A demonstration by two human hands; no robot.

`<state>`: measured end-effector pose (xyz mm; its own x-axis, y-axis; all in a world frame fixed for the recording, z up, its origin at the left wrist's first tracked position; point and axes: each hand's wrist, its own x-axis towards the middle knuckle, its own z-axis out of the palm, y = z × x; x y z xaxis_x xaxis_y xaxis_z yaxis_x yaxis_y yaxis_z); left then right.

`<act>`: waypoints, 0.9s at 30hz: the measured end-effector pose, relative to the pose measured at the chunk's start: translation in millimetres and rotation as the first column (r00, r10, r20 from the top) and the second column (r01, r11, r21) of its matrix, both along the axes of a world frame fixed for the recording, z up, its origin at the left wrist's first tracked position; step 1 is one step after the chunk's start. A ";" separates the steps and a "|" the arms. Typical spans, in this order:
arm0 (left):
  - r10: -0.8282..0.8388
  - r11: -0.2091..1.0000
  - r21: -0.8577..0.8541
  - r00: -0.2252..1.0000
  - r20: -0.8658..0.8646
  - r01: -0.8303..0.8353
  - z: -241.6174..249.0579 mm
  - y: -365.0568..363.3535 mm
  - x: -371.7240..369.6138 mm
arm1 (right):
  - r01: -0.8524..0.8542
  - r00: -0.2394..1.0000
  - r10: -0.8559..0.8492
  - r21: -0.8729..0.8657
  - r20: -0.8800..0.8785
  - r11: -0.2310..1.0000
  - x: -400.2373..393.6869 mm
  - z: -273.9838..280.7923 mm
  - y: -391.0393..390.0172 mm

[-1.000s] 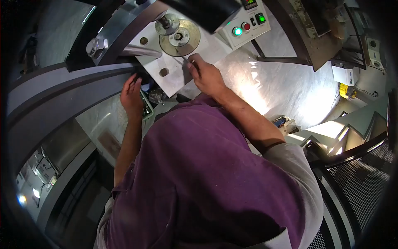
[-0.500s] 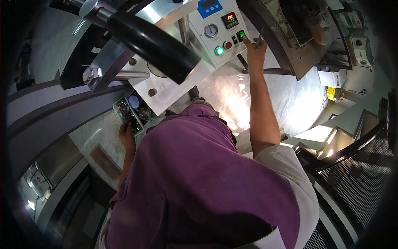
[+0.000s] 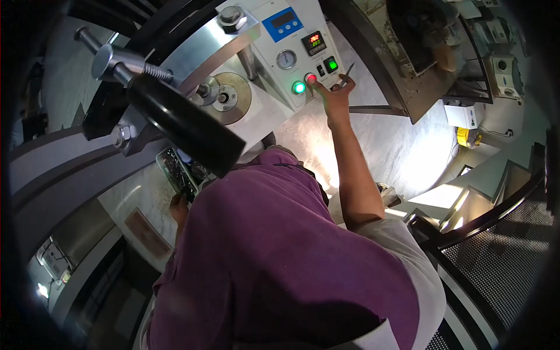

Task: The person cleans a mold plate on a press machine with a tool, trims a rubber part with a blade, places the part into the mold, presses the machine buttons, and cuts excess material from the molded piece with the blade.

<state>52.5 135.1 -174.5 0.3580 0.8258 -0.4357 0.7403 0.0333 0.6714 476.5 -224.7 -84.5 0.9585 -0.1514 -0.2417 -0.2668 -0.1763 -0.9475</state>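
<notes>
My right hand (image 3: 337, 98) is at the white control panel (image 3: 279, 51), one finger touching the red button (image 3: 310, 78). A thin metal tool (image 3: 349, 70) is held between its other fingers. Left of the red button the green button (image 3: 298, 87) glows, and the green rocker switch (image 3: 332, 64) is lit above my hand. My left hand (image 3: 178, 205) is low at the left, beside the tray of small dark parts (image 3: 171, 164); its fingers are closed at the tray's near end, and what they hold is too dark to make out.
A large black handle (image 3: 181, 125) on a metal press juts across the upper left, over a round metal disc (image 3: 236, 96). A dark-framed table (image 3: 429, 96) stands at the upper right. A perforated black chair (image 3: 501, 233) is at the right.
My right hand has moved left and down from the green switch to the red button, which is now lit. The panel and black handle sit further left, and the round disc shows more.
</notes>
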 end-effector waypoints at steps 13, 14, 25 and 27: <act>-0.094 0.996 0.012 0.986 0.140 0.093 -9.1 -10.0 44.6 | 0.303 0.952 -0.282 0.484 -0.117 0.821 9.9 -19.0 -44.3; -0.112 0.993 0.045 0.992 0.065 0.109 -21.4 -6.3 34.7 | 0.281 0.958 -0.271 0.449 -0.087 0.848 13.7 -13.1 -46.1; 0.183 0.885 -0.429 0.983 -0.036 -0.180 -67.4 -33.7 -2.7 | 0.084 0.995 -0.085 -0.031 -0.044 0.996 70.0 32.8 -79.2; -0.076 0.957 -0.267 0.988 0.131 0.109 -78.2 -58.2 -16.7 | 0.055 0.992 -0.045 0.086 -0.118 0.995 95.2 18.7 -77.7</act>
